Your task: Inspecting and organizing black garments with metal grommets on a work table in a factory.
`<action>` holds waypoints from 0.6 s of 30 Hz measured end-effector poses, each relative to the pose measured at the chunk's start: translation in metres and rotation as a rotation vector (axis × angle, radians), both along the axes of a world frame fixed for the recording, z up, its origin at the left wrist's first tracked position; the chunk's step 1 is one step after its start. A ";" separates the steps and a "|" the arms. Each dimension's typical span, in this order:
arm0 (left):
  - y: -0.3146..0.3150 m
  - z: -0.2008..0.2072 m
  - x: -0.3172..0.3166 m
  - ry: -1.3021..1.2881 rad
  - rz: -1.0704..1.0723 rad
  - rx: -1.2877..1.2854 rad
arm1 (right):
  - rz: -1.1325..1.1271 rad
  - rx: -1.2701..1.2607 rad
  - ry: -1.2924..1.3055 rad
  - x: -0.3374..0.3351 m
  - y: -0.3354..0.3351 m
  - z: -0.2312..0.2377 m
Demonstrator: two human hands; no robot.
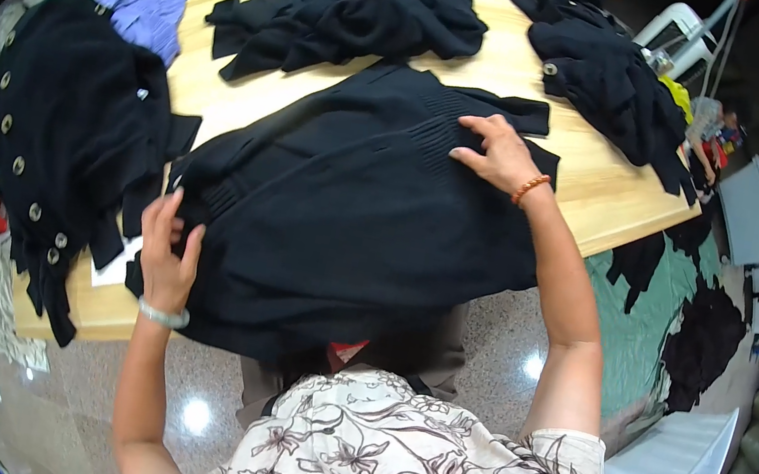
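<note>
In floral shirt [440, 471], nearest, lays left hand [168, 263] and right hand [510, 166], both unclenched, on black garment [361, 224] across near edge of table [593, 191]. Looks mostly spread out, with creases left.

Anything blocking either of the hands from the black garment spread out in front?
Nothing visible does. The right hand is over the ribbed band of the black garment, and the left hand is at its left edge. The buttoned dark garment lies off to the left, not between them.
</note>
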State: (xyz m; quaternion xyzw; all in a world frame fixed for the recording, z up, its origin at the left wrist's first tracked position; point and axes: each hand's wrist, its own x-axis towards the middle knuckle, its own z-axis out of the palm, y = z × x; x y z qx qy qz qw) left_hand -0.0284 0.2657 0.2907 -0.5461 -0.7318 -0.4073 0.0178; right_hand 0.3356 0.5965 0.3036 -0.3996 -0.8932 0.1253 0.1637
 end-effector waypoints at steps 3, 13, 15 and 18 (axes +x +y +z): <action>-0.018 -0.013 -0.003 0.146 -0.100 -0.130 | -0.011 -0.336 -0.092 -0.010 0.001 0.028; -0.050 -0.005 -0.008 -0.205 -0.130 -0.226 | 0.002 0.035 0.136 -0.101 0.045 0.013; -0.040 0.004 -0.003 -0.389 -0.078 -0.216 | 0.026 0.049 0.131 -0.130 0.071 -0.009; -0.018 -0.004 -0.014 -0.300 -0.031 0.012 | 0.043 0.004 0.056 -0.172 0.096 -0.036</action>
